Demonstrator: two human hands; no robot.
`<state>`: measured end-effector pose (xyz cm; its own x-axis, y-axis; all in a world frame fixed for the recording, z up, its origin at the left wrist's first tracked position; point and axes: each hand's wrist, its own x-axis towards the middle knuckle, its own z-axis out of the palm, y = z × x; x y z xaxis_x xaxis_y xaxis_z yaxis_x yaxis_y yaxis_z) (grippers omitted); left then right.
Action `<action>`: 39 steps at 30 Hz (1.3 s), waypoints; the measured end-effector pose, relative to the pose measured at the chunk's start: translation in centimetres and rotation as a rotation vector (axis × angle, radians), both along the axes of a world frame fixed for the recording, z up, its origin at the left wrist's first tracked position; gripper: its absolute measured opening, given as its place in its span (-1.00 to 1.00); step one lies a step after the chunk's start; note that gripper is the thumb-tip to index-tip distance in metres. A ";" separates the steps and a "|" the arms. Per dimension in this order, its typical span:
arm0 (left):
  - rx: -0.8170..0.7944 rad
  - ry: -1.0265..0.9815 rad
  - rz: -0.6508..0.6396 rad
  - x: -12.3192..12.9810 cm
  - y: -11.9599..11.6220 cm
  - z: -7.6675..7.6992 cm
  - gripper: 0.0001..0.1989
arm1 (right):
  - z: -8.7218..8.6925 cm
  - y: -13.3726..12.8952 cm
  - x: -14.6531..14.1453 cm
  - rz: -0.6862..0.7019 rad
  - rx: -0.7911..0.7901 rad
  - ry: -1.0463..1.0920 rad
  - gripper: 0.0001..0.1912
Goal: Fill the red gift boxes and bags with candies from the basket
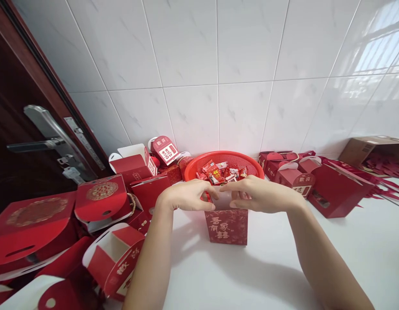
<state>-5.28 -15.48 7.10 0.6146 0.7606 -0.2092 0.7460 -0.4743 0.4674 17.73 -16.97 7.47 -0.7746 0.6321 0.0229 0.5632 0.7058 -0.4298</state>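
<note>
A red paper gift box (227,227) with gold characters stands upright on the white table, its top open and its pale inside showing. My left hand (190,194) is at the left side of the opening, thumb and fingers closed around the box's upper edge. Across from it, my right hand (260,193) has its fingers curled at the right side of the same opening. The fingertips of both hands are partly hidden by the hands and the box rim. Just behind the box sits a red plastic basket (204,160) holding small red-wrapped candies (215,172).
Red gift boxes, including a round-topped one (102,193), crowd the left side. More boxes and a red bag (341,187) stand at the right. A cardboard box (357,148) with red ribbons is at far right. A tiled wall (193,51) and a door (21,86) bound the table.
</note>
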 end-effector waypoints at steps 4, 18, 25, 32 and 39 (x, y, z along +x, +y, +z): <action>-0.018 -0.053 0.001 0.1 -0.2 0.2 -0.72 | 0.5 0.0 1.2 -0.117 0.068 0.044 -0.64; 0.061 -0.084 0.021 1.9 0.3 -0.6 -0.83 | 0.2 0.6 2.1 -0.198 0.003 -0.077 -0.67; 0.126 -0.126 -0.052 2.3 0.6 -0.9 -0.91 | -0.7 2.0 2.0 -0.194 0.018 -0.097 -0.73; 0.005 -0.088 -0.055 1.5 0.5 -0.5 -0.90 | -1.2 2.5 0.7 -0.204 0.019 -0.208 -0.76; 0.033 -0.052 0.041 1.5 1.2 -1.1 -0.87 | -1.5 2.4 0.6 -0.201 -0.073 -0.146 -0.76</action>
<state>-3.76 -14.30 6.00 0.5921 0.7914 -0.1519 0.7402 -0.4595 0.4909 18.32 -14.56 5.97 -0.6249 0.7696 -0.1314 0.7488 0.5432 -0.3797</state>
